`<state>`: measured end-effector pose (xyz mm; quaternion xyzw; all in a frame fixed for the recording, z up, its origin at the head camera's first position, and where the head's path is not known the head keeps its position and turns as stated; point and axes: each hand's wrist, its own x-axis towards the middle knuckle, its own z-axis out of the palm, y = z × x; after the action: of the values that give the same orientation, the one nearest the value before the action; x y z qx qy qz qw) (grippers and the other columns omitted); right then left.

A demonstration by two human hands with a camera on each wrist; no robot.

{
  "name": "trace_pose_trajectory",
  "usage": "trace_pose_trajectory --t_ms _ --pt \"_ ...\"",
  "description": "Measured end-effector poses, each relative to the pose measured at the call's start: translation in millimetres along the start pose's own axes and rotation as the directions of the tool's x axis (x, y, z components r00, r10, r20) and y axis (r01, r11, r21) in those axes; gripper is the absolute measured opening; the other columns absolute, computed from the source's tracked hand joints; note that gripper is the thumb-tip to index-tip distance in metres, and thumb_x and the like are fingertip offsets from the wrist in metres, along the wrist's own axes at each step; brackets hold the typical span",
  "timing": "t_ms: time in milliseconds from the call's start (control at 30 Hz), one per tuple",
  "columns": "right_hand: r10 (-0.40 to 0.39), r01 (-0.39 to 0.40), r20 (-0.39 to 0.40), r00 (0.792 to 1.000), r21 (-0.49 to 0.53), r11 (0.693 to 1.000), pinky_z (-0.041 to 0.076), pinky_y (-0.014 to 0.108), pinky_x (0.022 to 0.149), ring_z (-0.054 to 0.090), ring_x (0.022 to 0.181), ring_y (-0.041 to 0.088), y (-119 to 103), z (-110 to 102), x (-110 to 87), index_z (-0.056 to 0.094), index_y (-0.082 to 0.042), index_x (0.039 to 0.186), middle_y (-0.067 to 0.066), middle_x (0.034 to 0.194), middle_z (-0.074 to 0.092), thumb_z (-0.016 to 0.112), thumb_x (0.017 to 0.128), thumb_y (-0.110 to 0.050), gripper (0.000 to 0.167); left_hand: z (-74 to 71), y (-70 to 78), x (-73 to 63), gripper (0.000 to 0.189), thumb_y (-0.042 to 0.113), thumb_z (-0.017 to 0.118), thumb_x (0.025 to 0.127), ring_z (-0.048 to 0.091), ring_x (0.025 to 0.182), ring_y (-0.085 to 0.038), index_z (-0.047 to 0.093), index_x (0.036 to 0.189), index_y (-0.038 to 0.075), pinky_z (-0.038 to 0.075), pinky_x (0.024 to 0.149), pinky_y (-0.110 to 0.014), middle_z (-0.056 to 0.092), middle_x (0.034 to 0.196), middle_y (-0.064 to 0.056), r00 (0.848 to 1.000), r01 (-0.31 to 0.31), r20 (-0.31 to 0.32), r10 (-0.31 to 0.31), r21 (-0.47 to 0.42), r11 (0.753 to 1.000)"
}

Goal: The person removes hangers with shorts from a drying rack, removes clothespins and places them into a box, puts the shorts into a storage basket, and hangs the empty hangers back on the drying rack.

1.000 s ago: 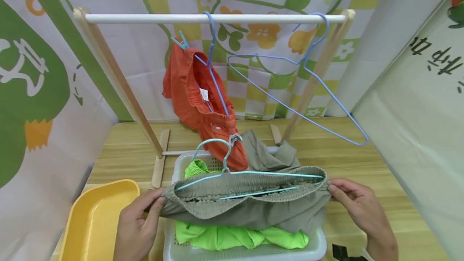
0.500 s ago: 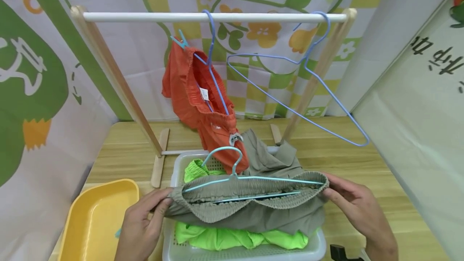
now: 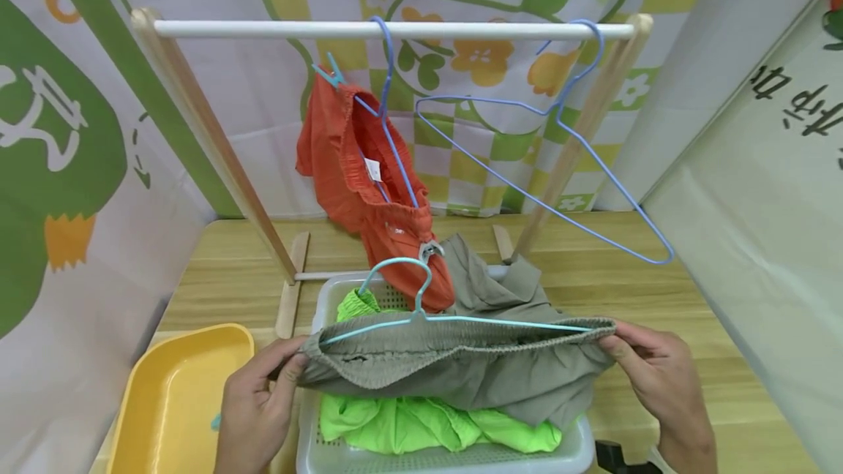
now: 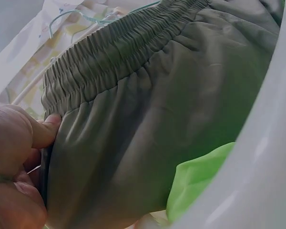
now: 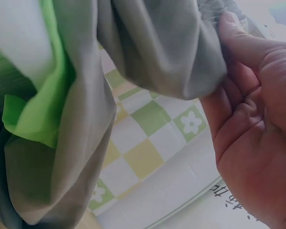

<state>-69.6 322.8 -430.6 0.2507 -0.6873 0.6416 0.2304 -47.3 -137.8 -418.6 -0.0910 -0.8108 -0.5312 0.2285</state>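
Grey-green elastic-waist pants stretch between both hands above a pale basket. My left hand pinches one end of the waistband, thumb on the near side, as the left wrist view also shows. At the opposite end, my right hand pinches the waistband between thumb and fingers. A light teal hanger lies inside the waist opening, its hook standing up at the middle. Its lower bar is hidden by the cloth. In the right wrist view the pants' fabric hangs from the thumb and fingers.
Bright green clothing lies in the basket. Orange shorts hang clipped on a blue hanger from the rack's white rail. A bare blue hanger hangs at the right. A yellow tray sits at left.
My right hand has moved slightly outward, pulling the waistband tauter and narrowing its opening. The teal hanger dipped and shifted right, then came partly back up and left.
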Motion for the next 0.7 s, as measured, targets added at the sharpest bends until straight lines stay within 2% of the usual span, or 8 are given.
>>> trace_pose_trajectory --t_ms 233,333,433,567,700 --pt "-0.042 0.047 -0.049 0.998 0.105 0.993 0.056 0.015 0.073 0.074 0.09 0.01 4 1 0.4 0.068 0.023 0.104 0.012 0.102 0.077 0.073 0.088 0.013 0.019 1.8 -6.0 0.6 0.033 -0.018 0.066 0.09 0.066 0.079 -0.011 0.077 0.111 0.004 0.052 0.07 -0.018 0.074 0.095 -0.003 1.0 -0.012 0.01 0.012 -0.05 0.999" --pt "-0.046 0.064 -0.12 0.992 0.153 0.986 0.056 0.015 0.071 0.074 0.087 0.009 2 2 -0.8 0.069 0.022 0.102 0.013 0.099 0.077 0.074 0.087 0.013 0.018 3.1 -5.2 0.9 0.032 -0.018 0.065 0.091 0.068 0.084 -0.011 0.076 0.112 0.003 0.053 0.073 -0.018 0.075 0.099 -0.005 1.0 0.004 0.016 -0.003 -0.083 0.997" --pt "-0.05 0.108 -0.209 0.977 0.277 0.955 0.057 0.019 0.073 0.075 0.087 0.014 1 5 -1.5 0.068 0.025 0.1 0.019 0.097 0.076 0.074 0.085 0.016 0.019 4.8 -3.2 1.3 0.029 -0.017 0.064 0.092 0.07 0.091 -0.011 0.076 0.112 0.001 0.055 0.078 -0.018 0.075 0.102 -0.007 0.999 0.034 0.021 -0.032 -0.109 0.993" --pt "-0.069 0.184 -0.275 0.959 0.421 0.888 0.059 0.025 0.075 0.076 0.09 0.025 1 11 -0.3 0.061 0.033 0.1 0.028 0.097 0.073 0.071 0.083 0.023 0.022 6.2 0.5 0.5 0.025 -0.015 0.065 0.093 0.071 0.094 -0.011 0.077 0.11 0.001 0.056 0.08 -0.019 0.076 0.101 -0.007 0.996 0.087 0.004 -0.087 -0.104 0.991" --pt "-0.084 0.204 -0.29 0.953 0.414 0.887 0.059 0.024 0.074 0.076 0.088 0.024 0 13 0.3 0.061 0.033 0.098 0.027 0.096 0.073 0.072 0.082 0.022 0.022 6.6 4.0 -0.6 0.022 -0.014 0.065 0.094 0.072 0.094 -0.012 0.076 0.108 -0.003 0.057 0.08 -0.021 0.076 0.1 -0.007 0.99 0.142 -0.008 -0.144 -0.133 0.981"
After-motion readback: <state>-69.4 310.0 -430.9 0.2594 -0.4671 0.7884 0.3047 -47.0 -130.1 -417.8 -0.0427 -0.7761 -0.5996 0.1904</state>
